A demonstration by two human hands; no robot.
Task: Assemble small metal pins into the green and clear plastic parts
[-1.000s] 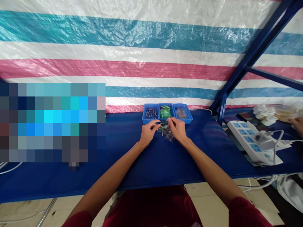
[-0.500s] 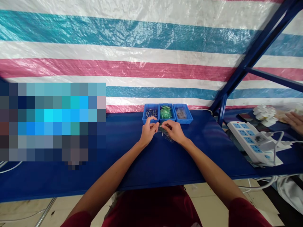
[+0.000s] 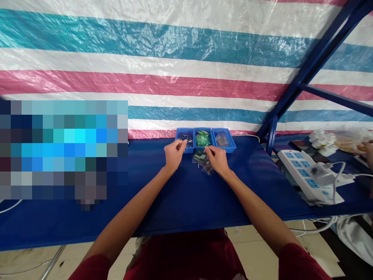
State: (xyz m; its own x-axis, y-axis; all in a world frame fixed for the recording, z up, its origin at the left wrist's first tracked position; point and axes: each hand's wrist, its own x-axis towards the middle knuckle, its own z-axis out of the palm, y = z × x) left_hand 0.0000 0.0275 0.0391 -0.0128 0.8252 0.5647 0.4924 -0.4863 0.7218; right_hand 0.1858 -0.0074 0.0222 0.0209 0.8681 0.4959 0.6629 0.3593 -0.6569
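While both bare hands were held over the blue table [image 3: 186,204], three small blue bins were set side by side at its far edge, before a striped plastic sheet [image 3: 175,86].

Left bin [image 3: 190,150]: filled with loose slender metal pieces [image 3: 190,137]; partly screened by the left hand. Middle bin [image 3: 201,149]: heaped with green items [image 3: 203,139], their exact kind not made out. Right bin [image 3: 227,149]: stocked with flat, clear-looking packets [image 3: 222,140].

Left hand [image 3: 174,154]: placed at the near edge of the left bin, fingers curled, thumb brought close to the forefinger; whether anything was gripped could not be told. Right hand [image 3: 218,160]: placed just in front of the middle bin, fingers bent, thumb and forefinger drawn near each other; whether a piece was pinched there could not be told.

Small pile [image 3: 200,157]: laid on the table just before the middle bin, beside the right hand and partly covered by it; made up of greenish and clear packets with small metal pieces among them.

At the right, a white power strip [image 3: 300,167] was fitted with plugs and cables; white plastic parts [image 3: 323,142] were grouped beyond it. Another person's hand [image 3: 369,152] was seen at the edge.
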